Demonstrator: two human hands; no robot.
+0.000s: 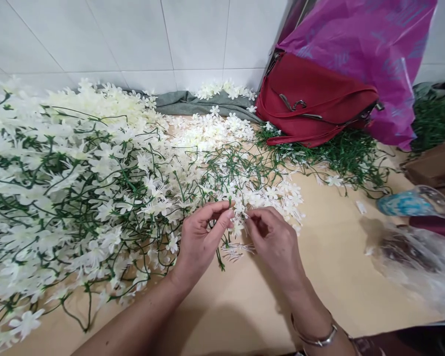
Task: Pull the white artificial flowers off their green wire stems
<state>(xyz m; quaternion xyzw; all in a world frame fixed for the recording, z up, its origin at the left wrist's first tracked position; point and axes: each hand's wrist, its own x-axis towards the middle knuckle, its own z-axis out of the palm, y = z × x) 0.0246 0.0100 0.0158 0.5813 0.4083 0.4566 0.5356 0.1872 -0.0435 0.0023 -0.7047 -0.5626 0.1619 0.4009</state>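
Observation:
Near the middle of the table, my left hand point(202, 235) pinches the green stem of a white artificial flower point(238, 225) between thumb and index finger. My right hand point(276, 240) is closed at the flower's right side, thumb and forefinger pressed together; what lies in that pinch is too small to make out. Just below the fingers lie thin white stamens point(237, 252) and a short green stem point(220, 259). Behind both hands spread loose white blossoms point(281, 195) and a tangle of green stems point(240, 165).
A large heap of assembled white flowers point(59, 188) covers the left side. A red bag point(314, 104) rests on green stems at the back, before a purple plastic bag point(385, 59). To the right are a blue-patterned cup point(411, 202) on its side and a clear plastic bag point(422, 267).

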